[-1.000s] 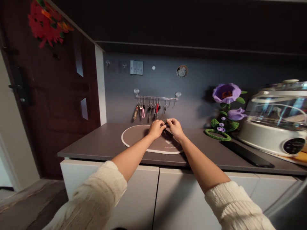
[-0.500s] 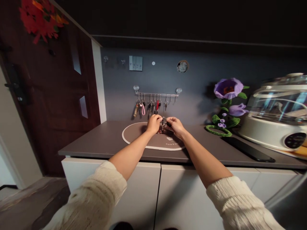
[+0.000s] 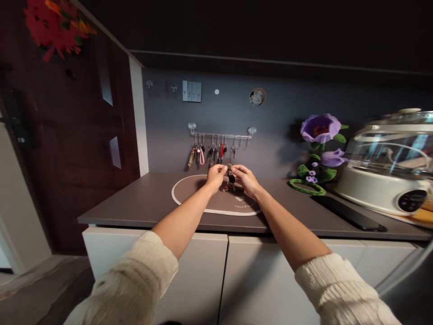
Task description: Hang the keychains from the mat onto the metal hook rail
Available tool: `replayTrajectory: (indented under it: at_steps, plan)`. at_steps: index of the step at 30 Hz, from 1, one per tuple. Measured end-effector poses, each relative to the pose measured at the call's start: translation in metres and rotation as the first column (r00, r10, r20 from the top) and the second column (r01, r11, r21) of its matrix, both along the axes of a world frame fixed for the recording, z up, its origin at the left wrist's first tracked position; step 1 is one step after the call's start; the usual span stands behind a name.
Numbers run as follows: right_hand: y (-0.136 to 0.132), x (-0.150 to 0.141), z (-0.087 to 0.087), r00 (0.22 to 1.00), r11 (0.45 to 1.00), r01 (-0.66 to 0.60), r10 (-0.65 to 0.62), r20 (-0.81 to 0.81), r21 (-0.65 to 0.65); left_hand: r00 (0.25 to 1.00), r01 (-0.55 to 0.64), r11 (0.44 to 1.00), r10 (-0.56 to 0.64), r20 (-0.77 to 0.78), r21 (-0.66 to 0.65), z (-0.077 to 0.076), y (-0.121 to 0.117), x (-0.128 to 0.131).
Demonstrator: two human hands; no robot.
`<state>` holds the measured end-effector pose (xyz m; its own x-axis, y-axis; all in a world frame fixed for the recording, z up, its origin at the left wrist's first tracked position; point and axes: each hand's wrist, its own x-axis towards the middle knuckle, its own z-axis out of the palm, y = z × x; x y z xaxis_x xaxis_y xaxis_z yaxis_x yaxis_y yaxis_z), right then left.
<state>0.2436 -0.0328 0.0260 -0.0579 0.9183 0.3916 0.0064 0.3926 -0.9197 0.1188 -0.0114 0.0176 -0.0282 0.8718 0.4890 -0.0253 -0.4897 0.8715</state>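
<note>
Between my hands hangs a bunch of keys [image 3: 231, 179] on a metal ring, with a round black piece among them. The fingers of my left hand [image 3: 215, 178] are closed in a pinch at the left side of the ring. My right hand [image 3: 246, 180] pinches the ring from its right side. Just below lies an oval brown mat [image 3: 189, 194] with a pale rim, and a small reddish item [image 3: 224, 189] shows over it, partly hidden. Behind my hands, several key sets [image 3: 212, 151] hang from a clear hook rail [image 3: 221, 134] on the wall.
A purple flower ornament [image 3: 320, 128] stands on the counter [image 3: 128, 203] at right. Beside it lie a black phone-like slab [image 3: 352, 214] and a white appliance with a clear top [image 3: 375, 183]. A dark overhead cabinet [image 3: 270, 31] overhangs the wall, and a brown door [image 3: 84, 180] is at left.
The black piece, earlier at my right fingertips, now hangs below the ring between my hands. My right fingers have moved up and left onto the ring. The view has shifted slightly.
</note>
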Motion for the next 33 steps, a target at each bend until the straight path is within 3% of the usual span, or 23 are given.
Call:
replayTrajectory:
  at_steps: [5,11,14,17,20,24,33]
  plan:
    - [0.005,0.001,-0.004,0.997,0.994,0.067,-0.070,0.028,0.089,0.999,0.029,1.000,-0.029,0.013,0.005,0.000,-0.004,0.001]
    - [0.007,0.002,-0.003,0.997,0.985,0.075,-0.068,-0.048,0.155,0.999,0.035,0.997,-0.036,0.008,0.075,-0.005,0.001,0.004]
    - [0.006,0.002,0.000,0.994,0.987,0.087,-0.076,-0.084,0.138,0.995,-0.001,0.989,0.016,-0.096,0.150,-0.009,0.005,0.003]
    - [0.009,0.006,0.004,0.988,0.986,0.129,-0.118,-0.103,0.109,0.948,-0.085,0.961,0.159,-0.277,0.262,-0.011,0.007,0.000]
    - [0.017,0.011,0.012,0.981,0.981,0.157,-0.141,-0.136,0.112,0.863,-0.156,0.916,0.309,-0.400,0.371,-0.012,0.006,-0.002]
    - [0.029,0.018,0.027,0.972,0.986,0.150,-0.132,-0.193,0.079,0.793,-0.178,0.885,0.388,-0.471,0.430,-0.012,0.005,-0.002]
    - [0.058,0.029,0.065,0.926,0.958,0.287,-0.276,-0.259,0.009,0.769,-0.224,0.881,0.422,-0.480,0.417,-0.017,0.007,-0.001]
